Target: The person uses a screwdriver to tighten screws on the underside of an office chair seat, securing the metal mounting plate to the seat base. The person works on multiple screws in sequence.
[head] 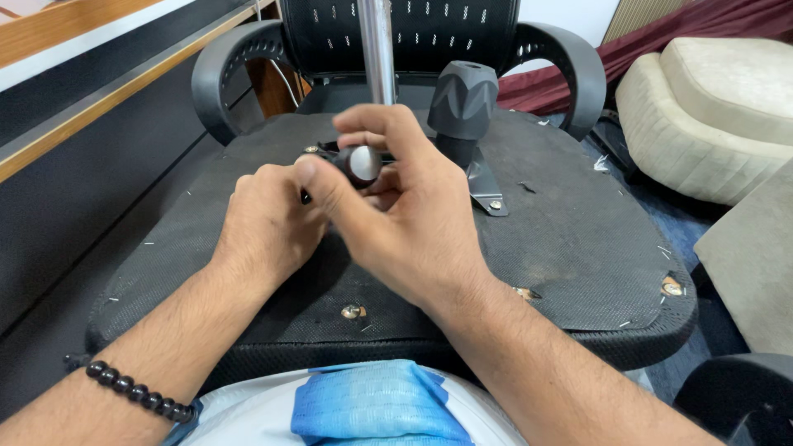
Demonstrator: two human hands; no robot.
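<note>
Office chair seat (578, 248) lies flipped, underside up, filling mid-frame. Both hands meet at centre: right hand (405, 215) pinches a black tool handle (362, 163), left hand (268, 219) curls closed beside it. Bracket (487, 194) looks bolted on already; gas column (377, 49) stands in place.

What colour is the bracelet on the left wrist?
The bracelet is made of dark, near-black beads, seen best in the head view.

I see the upturned chair seat underside (578, 239), black fabric, bearing a metal bracket (487, 194), screws (353, 311) and white scraps (600, 163).
</note>
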